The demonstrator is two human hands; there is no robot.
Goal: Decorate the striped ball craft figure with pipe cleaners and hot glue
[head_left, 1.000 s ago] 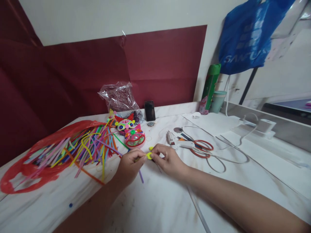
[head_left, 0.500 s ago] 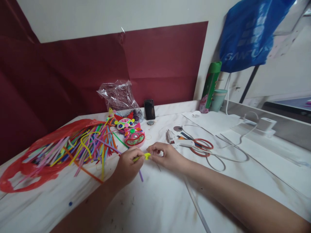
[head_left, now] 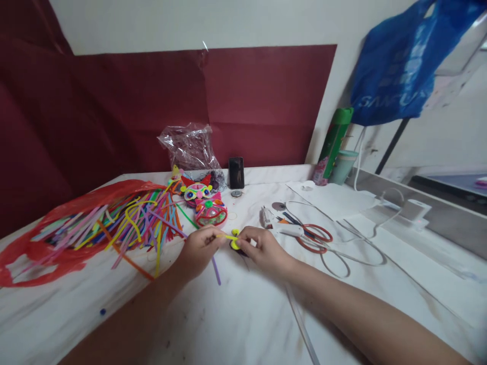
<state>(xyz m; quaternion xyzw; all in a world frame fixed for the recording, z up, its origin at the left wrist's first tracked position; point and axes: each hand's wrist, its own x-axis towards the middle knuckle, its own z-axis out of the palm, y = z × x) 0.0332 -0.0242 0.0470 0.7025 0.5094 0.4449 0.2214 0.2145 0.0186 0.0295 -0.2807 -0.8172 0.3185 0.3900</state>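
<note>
My left hand (head_left: 201, 249) is closed, with thumb and forefinger pinching one end of a yellow pipe cleaner (head_left: 228, 236). The fingers of my right hand (head_left: 263, 249) are closed at its other end, so the strip runs across the gap between the hands. Small yellow coiled pieces (head_left: 235, 245) show at the right fingertips, with something dark just below that I cannot make out. Behind the hands lies a colourful animal-face craft (head_left: 198, 191) with red horns, beside a pink-rimmed one (head_left: 212, 215). A purple pipe cleaner (head_left: 216, 268) passes under my left hand.
Many pipe cleaners (head_left: 152, 223) spill from a red plastic bag (head_left: 49, 223) at left. To the right are a white glue gun (head_left: 289, 229), red-handled scissors (head_left: 317, 233) and cables. A phone (head_left: 236, 172) leans at the back, near a green spray can (head_left: 335, 147) and cup (head_left: 343, 167).
The yellow strip now stretches flat between both hands, and coiled yellow pieces show beside the right fingertips. My left fingers have rolled over. The camera view has shifted slightly.
</note>
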